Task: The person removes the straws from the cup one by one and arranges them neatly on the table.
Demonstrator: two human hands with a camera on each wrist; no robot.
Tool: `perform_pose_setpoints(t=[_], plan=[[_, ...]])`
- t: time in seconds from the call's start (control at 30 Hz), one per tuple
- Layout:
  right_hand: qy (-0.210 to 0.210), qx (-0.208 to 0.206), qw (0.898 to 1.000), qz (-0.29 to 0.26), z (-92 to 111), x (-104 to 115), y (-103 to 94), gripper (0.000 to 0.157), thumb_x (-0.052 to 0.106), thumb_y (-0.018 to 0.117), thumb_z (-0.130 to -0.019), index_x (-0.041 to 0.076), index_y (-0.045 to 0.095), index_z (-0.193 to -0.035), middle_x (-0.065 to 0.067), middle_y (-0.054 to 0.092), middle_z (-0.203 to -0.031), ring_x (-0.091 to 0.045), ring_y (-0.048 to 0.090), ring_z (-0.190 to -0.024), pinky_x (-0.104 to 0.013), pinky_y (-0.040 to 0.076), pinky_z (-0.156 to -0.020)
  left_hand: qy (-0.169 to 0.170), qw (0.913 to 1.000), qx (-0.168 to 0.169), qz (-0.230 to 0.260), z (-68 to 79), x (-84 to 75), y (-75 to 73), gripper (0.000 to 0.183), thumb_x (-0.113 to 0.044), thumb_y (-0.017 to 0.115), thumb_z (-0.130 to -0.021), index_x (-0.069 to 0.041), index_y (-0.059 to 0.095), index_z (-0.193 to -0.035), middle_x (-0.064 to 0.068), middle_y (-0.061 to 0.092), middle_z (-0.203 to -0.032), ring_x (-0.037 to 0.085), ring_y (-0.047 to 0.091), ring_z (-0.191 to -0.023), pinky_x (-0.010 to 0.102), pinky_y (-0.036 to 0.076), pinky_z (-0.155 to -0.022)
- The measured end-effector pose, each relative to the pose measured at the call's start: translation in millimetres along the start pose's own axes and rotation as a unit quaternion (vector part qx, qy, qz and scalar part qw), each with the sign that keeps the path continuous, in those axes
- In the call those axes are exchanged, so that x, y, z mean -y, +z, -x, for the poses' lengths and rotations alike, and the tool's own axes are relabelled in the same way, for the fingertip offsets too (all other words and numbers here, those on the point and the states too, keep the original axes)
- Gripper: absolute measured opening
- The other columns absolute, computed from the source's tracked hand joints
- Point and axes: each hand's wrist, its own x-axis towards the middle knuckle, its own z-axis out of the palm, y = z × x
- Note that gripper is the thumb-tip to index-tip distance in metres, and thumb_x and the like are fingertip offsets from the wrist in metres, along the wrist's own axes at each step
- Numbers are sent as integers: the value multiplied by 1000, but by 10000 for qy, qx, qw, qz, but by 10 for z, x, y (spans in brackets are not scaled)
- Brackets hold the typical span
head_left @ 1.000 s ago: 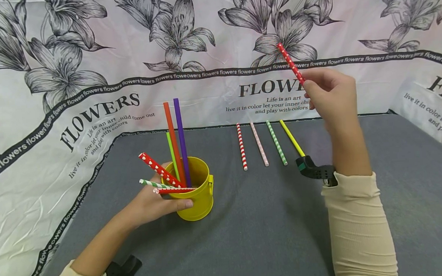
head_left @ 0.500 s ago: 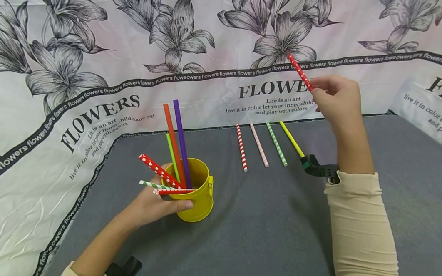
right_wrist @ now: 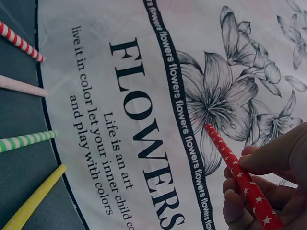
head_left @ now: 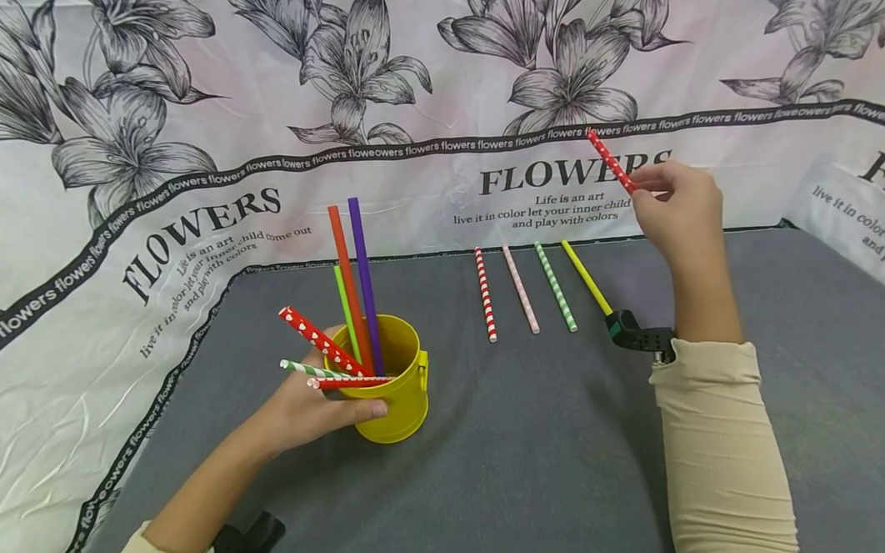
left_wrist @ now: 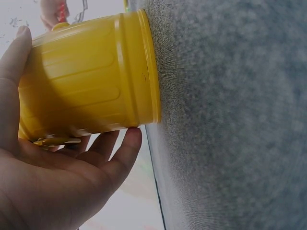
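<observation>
My left hand (head_left: 307, 413) grips the yellow bucket (head_left: 397, 408), thumb along the near side and fingers behind it. In the left wrist view the bucket (left_wrist: 86, 72) stands on the grey surface with the fingers curled round its wall. Several paper straws lean inside, among them an orange straw (head_left: 345, 273), a purple straw (head_left: 363, 272) and a red straw with white hearts (head_left: 318, 340). Raised above the surface at the right, my right hand (head_left: 679, 210) pinches a red straw with white stars (head_left: 609, 161). The stars show plainly on that straw (right_wrist: 235, 167) in the right wrist view.
Toward the back edge lie a red-striped straw (head_left: 485, 295), a pale pink straw (head_left: 521, 289), a green-striped straw (head_left: 556, 287) and a yellow straw (head_left: 585, 276), side by side on the grey surface (head_left: 512, 456). A flower-printed cloth (head_left: 379, 221) hangs behind.
My right hand has moved a little down and to the right with the red star straw. My left hand and the bucket have stayed in place.
</observation>
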Motion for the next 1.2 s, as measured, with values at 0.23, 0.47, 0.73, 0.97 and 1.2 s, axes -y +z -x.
perform_pose_setpoints(t=[0.23,0.47,0.73,0.97,1.2], plan=[[196,67,9998,84,-54,-107,15,36,15,50,-102,6,64,-134,-17,62,-133,-32,52,-111,-32,47,-73,-103,9999,-18,43,7,-11,-4,69,-19,85,-82,-10,46,-139,5,56,-134,23,56,-120,38,49,-100],[370,214,9990,121,-98,-251,45,36,11,50,-100,3,64,-132,-20,63,-131,-36,57,-111,-39,47,-79,37,9999,-13,166,-1,10,5,70,-13,86,-80,-10,47,-139,6,59,-132,25,58,-119,38,49,-99],[712,423,9965,146,-129,-388,101,38,10,48,-101,2,61,-136,-22,60,-134,-40,56,-114,-49,48,-91,41,9998,-33,192,-3,25,7,71,-12,86,-80,-9,45,-139,6,59,-132,25,58,-119,37,49,-100],[810,518,9948,333,-145,-493,139,39,9,49,-100,1,60,-136,-25,58,-134,-41,52,-116,-48,48,-89,83,9998,-38,203,-9,14,11,72,-10,87,-79,-10,46,-139,7,59,-133,26,58,-119,38,49,-100],[907,658,9929,406,-148,-568,147,40,7,49,-98,-2,58,-136,-27,59,-131,-44,53,-115,-52,49,-91,67,9998,7,188,-7,17,5,71,-12,86,-80,-10,46,-139,8,59,-133,27,58,-120,38,49,-100]])
